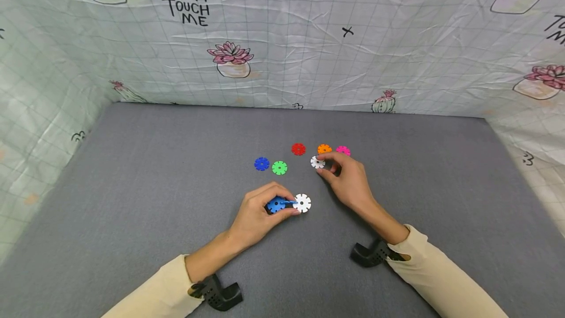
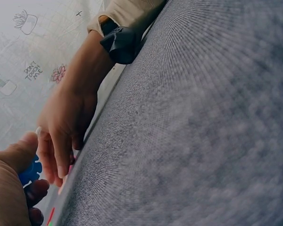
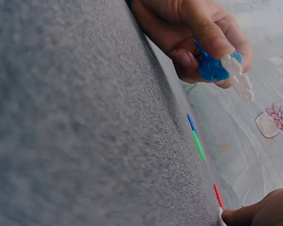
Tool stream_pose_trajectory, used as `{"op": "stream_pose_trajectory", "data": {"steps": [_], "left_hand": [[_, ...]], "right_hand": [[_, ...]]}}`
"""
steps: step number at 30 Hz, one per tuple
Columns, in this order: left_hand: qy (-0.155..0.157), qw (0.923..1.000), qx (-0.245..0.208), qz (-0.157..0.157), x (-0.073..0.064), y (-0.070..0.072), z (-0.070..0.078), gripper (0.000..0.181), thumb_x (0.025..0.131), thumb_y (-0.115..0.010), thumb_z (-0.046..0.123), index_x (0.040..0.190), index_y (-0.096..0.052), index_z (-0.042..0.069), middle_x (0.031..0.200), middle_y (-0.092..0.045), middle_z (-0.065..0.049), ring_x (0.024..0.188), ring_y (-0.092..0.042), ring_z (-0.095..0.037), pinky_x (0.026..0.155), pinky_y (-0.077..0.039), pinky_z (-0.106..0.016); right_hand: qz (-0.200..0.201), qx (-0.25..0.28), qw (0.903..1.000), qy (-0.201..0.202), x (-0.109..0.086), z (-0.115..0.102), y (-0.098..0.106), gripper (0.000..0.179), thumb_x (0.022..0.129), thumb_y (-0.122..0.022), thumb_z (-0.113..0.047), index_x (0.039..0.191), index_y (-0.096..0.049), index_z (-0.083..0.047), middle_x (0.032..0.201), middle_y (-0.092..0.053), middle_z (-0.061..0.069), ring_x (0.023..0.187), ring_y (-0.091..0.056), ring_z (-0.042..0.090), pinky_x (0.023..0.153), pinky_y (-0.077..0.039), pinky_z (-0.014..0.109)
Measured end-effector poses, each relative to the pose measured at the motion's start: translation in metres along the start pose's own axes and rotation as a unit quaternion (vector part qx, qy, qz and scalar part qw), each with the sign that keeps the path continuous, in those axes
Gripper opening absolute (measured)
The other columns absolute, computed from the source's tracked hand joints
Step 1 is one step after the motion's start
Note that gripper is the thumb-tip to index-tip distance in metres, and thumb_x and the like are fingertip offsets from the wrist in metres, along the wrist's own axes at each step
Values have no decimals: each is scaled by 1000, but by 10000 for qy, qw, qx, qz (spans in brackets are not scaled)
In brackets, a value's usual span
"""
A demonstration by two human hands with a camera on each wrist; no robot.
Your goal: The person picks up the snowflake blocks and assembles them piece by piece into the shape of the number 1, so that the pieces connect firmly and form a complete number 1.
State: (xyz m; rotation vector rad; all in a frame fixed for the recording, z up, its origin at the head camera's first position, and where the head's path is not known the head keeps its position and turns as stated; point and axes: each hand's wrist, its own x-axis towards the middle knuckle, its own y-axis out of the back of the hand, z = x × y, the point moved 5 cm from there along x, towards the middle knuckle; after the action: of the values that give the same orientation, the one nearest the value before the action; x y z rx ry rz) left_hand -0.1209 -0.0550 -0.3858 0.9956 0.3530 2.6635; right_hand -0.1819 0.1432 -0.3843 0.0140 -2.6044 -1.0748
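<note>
My left hand [image 1: 260, 207] holds a small joined piece above the table, made of blue notched discs [image 1: 276, 204] and a white notched disc [image 1: 302, 203]. In the right wrist view the white disc [image 3: 238, 79] stands slotted against the blue one [image 3: 214, 68], pinched between thumb and fingers. Farther off, my right hand [image 1: 348, 180] has its thumb and index finger at the edges of another white notched disc [image 1: 317, 162]. That disc appears to be at the tabletop, its right side partly covered by the fingers.
Loose notched discs lie near the right hand: red [image 1: 298, 149], orange [image 1: 324, 148] and pink [image 1: 343, 150]. A blue disc [image 1: 262, 163] and a green disc [image 1: 279, 168] lie to the left. Behind the grey table [image 1: 176, 161] hangs a printed curtain [image 1: 282, 28].
</note>
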Motion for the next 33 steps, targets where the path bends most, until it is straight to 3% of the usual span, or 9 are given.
{"op": "stream_pose_trajectory", "data": {"steps": [8, 21, 27, 33], "left_hand": [[1, 10000, 37, -2, -1, 0, 0, 23, 75, -82, 9, 91, -66, 12, 85, -64, 3, 80, -60, -9, 70, -48, -23], [52, 10000, 59, -58, 0, 0, 1, 23, 75, -82, 10, 91, -66, 11, 86, -63, 4, 81, -60, -9, 71, -49, -23], [-3, 10000, -2, -66, 1, 0, 1, 23, 75, -82, 8, 92, -66, 10, 90, -64, 2, 86, -61, -11, 75, -50, -26], [43, 9999, -122, -79, 0, 1, 1, 22, 76, -81, 6, 93, -66, 9, 98, -67, -1, 94, -63, -14, 82, -49, -28]], "right_hand": [[63, -77, 9996, 257, 4, -2, -3, 27, 77, -81, -6, 102, -73, -9, 66, -49, 3, 58, -42, 15, 56, -35, 33], [-129, -62, 9993, 340, 4, -4, 0, 30, 78, -79, -2, 106, -72, -6, 73, -56, 5, 68, -52, 18, 63, -40, 34], [-202, 231, 9995, 121, 0, -3, 5, 25, 82, -74, -3, 107, -73, -10, 82, -67, 4, 71, -63, 16, 64, -51, 33], [-290, 720, 9968, -163, -8, -1, 10, 30, 84, -74, -4, 112, -70, -11, 85, -66, 4, 71, -63, 14, 64, -51, 26]]}}
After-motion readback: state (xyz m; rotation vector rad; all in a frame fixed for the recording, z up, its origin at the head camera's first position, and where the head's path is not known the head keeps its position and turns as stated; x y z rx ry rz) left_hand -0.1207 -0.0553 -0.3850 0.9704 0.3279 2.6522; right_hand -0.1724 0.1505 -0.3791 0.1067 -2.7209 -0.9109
